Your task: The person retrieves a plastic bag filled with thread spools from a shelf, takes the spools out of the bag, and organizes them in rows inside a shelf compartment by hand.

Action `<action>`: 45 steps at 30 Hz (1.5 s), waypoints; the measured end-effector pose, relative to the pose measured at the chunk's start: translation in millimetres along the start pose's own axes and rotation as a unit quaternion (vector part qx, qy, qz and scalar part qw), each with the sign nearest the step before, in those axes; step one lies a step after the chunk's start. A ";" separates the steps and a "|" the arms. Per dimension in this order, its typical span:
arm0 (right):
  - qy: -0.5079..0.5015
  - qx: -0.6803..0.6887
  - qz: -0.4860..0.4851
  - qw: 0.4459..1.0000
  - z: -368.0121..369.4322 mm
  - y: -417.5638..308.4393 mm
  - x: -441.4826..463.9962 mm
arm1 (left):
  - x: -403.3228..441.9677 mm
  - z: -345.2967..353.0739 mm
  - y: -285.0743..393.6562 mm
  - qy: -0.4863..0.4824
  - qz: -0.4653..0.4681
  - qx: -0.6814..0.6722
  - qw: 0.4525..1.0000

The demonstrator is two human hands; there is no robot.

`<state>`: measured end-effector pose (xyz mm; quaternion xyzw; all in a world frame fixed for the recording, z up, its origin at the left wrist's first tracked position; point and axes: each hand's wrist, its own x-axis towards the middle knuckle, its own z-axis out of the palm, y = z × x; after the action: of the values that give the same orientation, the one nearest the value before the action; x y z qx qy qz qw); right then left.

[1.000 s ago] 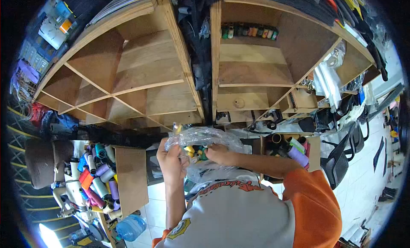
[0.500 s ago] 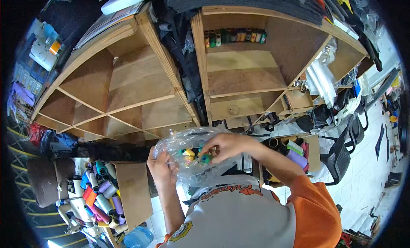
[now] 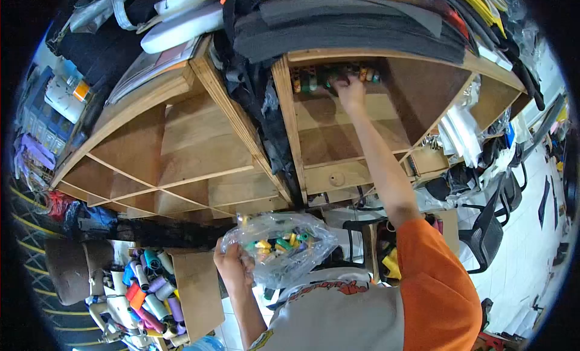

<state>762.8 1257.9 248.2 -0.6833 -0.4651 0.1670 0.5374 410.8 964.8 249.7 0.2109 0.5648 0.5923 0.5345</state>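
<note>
In the head view my left hand (image 3: 232, 265) is closed on the rim of a clear plastic bag (image 3: 296, 273) in front of my chest. Several small thread spools (image 3: 283, 244), yellow, green and pale, lie inside it. My right hand (image 3: 348, 90) is stretched up into the upper compartment of the right wooden shelf (image 3: 350, 130). Its fingers are curled at a row of small thread spools (image 3: 313, 80) at the back. A green thread spool (image 3: 329, 82) shows at the fingertips, partly hidden by the hand.
Another wooden shelf (image 3: 202, 130) with several compartments stands at the left. Dark folded fabric (image 3: 350, 25) lies on top of the right shelf. A cardboard box (image 3: 196, 287) with large colourful thread cones (image 3: 158, 290) is at lower left. A black chair (image 3: 486, 239) stands at right.
My right hand has left the bag and moved up to the row of spools on the shelf. My left hand still holds the bag. The view has tilted up slightly.
</note>
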 end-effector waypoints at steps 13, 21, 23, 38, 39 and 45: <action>0.073 -0.123 -0.125 0.982 85.2 71.0 39.7 | 2.6 -8.3 4.4 0.071 -0.003 -0.014 0.997; 0.067 -0.113 -0.098 0.986 77.7 51.2 30.2 | 4.5 -9.1 8.6 0.067 0.007 -0.002 0.998; 0.073 -0.139 -0.056 0.986 77.2 62.5 37.4 | 6.5 -11.7 9.6 0.059 0.006 0.010 0.998; -0.656 -0.057 -0.138 0.740 49.4 39.2 -304.3 | -6.5 10.9 20.9 -0.011 0.024 -0.030 0.999; -0.602 -0.148 -0.100 0.779 63.4 55.8 -322.5 | -9.1 10.9 19.3 -0.021 0.021 -0.034 0.999; -0.581 -0.249 -0.107 0.768 74.1 58.4 -356.6 | -16.0 10.3 3.9 -0.036 -0.002 -0.044 0.998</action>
<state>553.1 1010.7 72.2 -0.5118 -0.7839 0.3514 -0.0100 423.4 956.2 261.6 0.2068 0.5190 0.6075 0.5646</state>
